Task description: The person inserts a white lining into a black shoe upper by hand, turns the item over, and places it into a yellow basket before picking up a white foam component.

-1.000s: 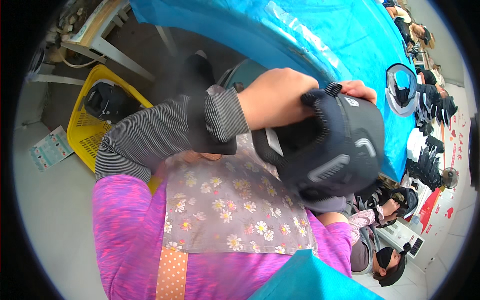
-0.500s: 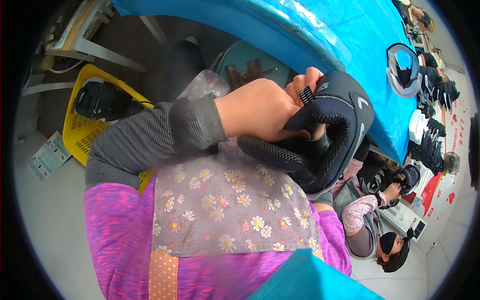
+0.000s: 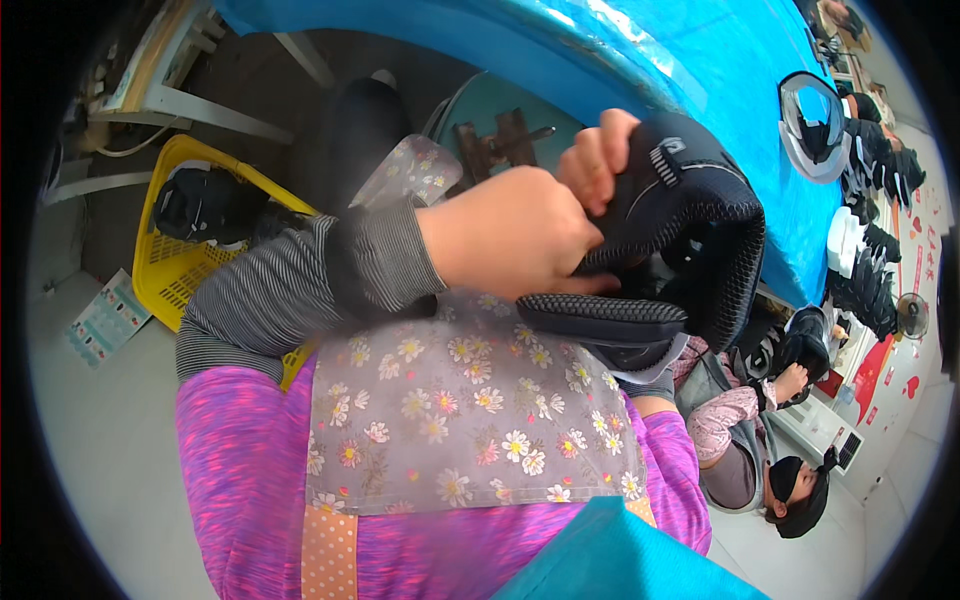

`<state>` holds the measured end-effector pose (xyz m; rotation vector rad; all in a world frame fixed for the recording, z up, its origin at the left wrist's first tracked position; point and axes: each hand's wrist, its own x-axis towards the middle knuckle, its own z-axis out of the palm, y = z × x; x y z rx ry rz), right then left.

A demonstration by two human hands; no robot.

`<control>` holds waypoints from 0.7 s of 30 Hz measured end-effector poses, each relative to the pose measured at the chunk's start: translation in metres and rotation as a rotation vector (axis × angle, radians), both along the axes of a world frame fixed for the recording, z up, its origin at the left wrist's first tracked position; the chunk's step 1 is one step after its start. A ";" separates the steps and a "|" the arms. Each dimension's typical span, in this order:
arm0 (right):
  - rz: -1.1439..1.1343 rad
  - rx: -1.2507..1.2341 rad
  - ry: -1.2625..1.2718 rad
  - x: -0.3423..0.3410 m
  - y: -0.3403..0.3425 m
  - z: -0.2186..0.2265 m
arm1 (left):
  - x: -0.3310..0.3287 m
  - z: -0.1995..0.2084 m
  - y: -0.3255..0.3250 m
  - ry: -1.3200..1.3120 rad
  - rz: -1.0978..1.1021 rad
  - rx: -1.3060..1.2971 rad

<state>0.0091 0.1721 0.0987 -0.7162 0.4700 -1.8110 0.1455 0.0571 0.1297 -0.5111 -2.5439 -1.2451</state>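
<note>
In front of my chest is a black shoe (image 3: 735, 265) with a mesh lining, a ribbed pull loop at the heel and a wide opening turned toward me. My left hand (image 3: 520, 235) reaches to the opening, its curled fingers closed at the shoe's edge and its thumb along the inner rim; the fingertips are partly hidden. From behind the shoe, the fingers of my right hand (image 3: 597, 160) curl over the heel side and grip it. The rest of that hand is hidden by the shoe.
A blue-covered table (image 3: 690, 60) stands ahead, with a pale ring-shaped part (image 3: 822, 165) on it. Left is a yellow basket (image 3: 165, 275) holding a black shoe. A stool (image 3: 545, 115) bears a brown metal tool. At right a co-worker (image 3: 745, 440) handles another shoe beside rows of shoes.
The shoe has turned and shifted slightly right, so its opening shows more. My left hand has moved a little with it, and my right fingers have shifted slightly up and left.
</note>
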 end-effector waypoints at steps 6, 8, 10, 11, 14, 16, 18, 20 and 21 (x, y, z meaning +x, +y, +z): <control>-0.123 0.026 -0.034 0.021 0.009 -0.026 | 0.007 -0.011 -0.008 -0.086 -0.040 0.100; -0.621 0.465 0.113 0.043 0.015 -0.028 | 0.003 -0.015 -0.014 -0.171 -0.019 0.119; -0.672 0.536 0.087 0.067 0.015 -0.022 | 0.000 -0.015 -0.017 -0.151 -0.033 0.335; -0.764 0.618 0.422 0.073 0.010 -0.010 | -0.001 -0.012 -0.016 -0.204 -0.042 0.307; -0.506 0.505 0.264 0.054 0.023 -0.009 | -0.006 -0.013 -0.008 -0.128 -0.191 0.494; -0.148 0.267 -0.225 0.035 0.032 -0.025 | -0.008 -0.014 -0.009 -0.161 -0.172 0.448; -0.394 0.522 0.167 0.014 0.036 -0.041 | -0.009 -0.019 -0.009 -0.195 -0.134 0.406; -0.554 0.756 0.494 0.007 0.029 -0.024 | -0.012 -0.032 -0.009 -0.461 -0.032 0.716; -0.838 0.584 0.526 0.013 0.017 0.002 | -0.011 -0.036 -0.011 -0.589 -0.011 0.746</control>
